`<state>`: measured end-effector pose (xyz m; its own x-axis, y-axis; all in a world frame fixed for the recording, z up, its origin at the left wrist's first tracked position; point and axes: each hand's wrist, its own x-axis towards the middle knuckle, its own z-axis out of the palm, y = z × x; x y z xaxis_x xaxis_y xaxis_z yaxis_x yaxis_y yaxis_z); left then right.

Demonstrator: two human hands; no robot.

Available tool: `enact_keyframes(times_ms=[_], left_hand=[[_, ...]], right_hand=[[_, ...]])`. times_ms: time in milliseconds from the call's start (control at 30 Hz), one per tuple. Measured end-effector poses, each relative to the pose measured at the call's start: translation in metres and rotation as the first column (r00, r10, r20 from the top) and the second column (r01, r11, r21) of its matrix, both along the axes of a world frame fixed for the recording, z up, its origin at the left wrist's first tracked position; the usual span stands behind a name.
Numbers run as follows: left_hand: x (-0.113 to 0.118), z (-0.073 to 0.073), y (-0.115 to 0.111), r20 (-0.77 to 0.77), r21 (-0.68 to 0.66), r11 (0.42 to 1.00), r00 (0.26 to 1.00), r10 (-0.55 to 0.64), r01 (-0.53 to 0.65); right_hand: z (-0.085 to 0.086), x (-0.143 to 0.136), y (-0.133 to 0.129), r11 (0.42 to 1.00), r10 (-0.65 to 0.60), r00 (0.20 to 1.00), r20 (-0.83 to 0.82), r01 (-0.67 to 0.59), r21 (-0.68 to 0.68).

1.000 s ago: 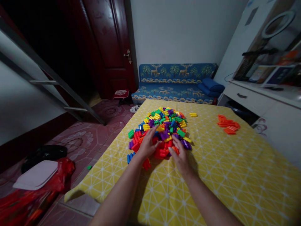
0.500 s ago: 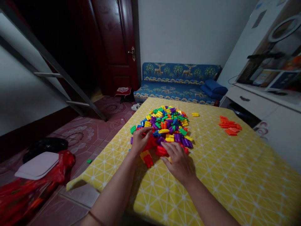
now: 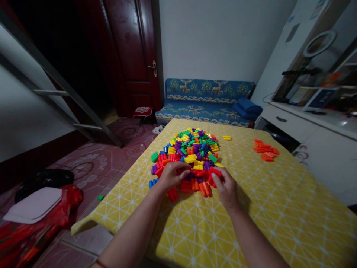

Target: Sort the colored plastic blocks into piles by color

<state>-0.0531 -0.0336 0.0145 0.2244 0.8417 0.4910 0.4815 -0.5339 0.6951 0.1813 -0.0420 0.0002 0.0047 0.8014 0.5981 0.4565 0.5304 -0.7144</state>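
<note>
A heap of colourful plastic blocks [image 3: 192, 143] lies on the yellow patterned tablecloth [image 3: 267, 197]. At the near left part of the heap is my left hand [image 3: 173, 175], its fingers curled over the blocks; what they hold, if anything, is hidden. My right hand [image 3: 225, 186] pinches a red block [image 3: 214, 175] at the heap's near right edge. Between and just below the hands lie red and orange blocks [image 3: 205, 189]. Off to the right is a separate small pile of orange-red blocks [image 3: 265, 149].
One yellow block [image 3: 227, 138] sits apart behind the heap. Beyond the table stands a blue patterned sofa [image 3: 206, 108]. A white cabinet [image 3: 315, 130] is at the right. On the floor at left are a red bag [image 3: 69, 201] and a pale lid [image 3: 35, 206].
My right hand has moved right and now pinches a red block. My left hand has moved right and nearer. Orange blocks show between the hands, and the view has shifted slightly.
</note>
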Motion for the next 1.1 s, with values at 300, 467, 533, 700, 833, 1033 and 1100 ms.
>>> enact_keyframes(times_ms=[300, 467, 533, 700, 833, 1033, 1100], left_hand=[[0.008, -0.003, -0.003, -0.205, 0.035, 0.99, 0.971, -0.124, 0.134], [0.009, 0.0, -0.004, -0.193, 0.036, 0.987, 0.97, -0.144, 0.154], [0.008, -0.001, -0.005, -0.179, 0.031, 0.987, 0.973, -0.148, 0.156], [0.008, -0.005, -0.005, -0.121, 0.048, 0.992, 0.986, -0.113, 0.119], [0.012, -0.004, -0.006, -0.021, 0.025, 0.995, 0.995, -0.101, 0.102], [0.014, -0.004, -0.004, 0.085, -0.001, 0.998, 0.995, -0.061, 0.061], [0.012, -0.006, -0.001, 0.097, 0.016, 1.0, 0.995, 0.007, -0.009]], right_hand=[[0.0, -0.019, -0.006, 0.992, 0.125, 0.866, 0.485, -0.114, -0.051], [-0.005, -0.021, -0.005, 0.992, 0.124, 0.96, 0.252, -0.124, -0.014], [-0.004, -0.021, -0.005, 0.988, 0.151, 0.983, 0.101, -0.148, -0.032], [-0.008, -0.024, -0.007, 0.93, 0.284, 0.939, -0.196, -0.319, -0.184], [-0.014, -0.025, -0.005, 0.909, 0.206, 0.932, -0.3, -0.295, -0.293], [-0.014, -0.023, -0.001, 0.939, 0.078, 0.967, -0.243, -0.154, -0.308], [-0.011, -0.02, 0.0, 0.952, 0.066, 0.986, -0.154, -0.109, -0.285]])
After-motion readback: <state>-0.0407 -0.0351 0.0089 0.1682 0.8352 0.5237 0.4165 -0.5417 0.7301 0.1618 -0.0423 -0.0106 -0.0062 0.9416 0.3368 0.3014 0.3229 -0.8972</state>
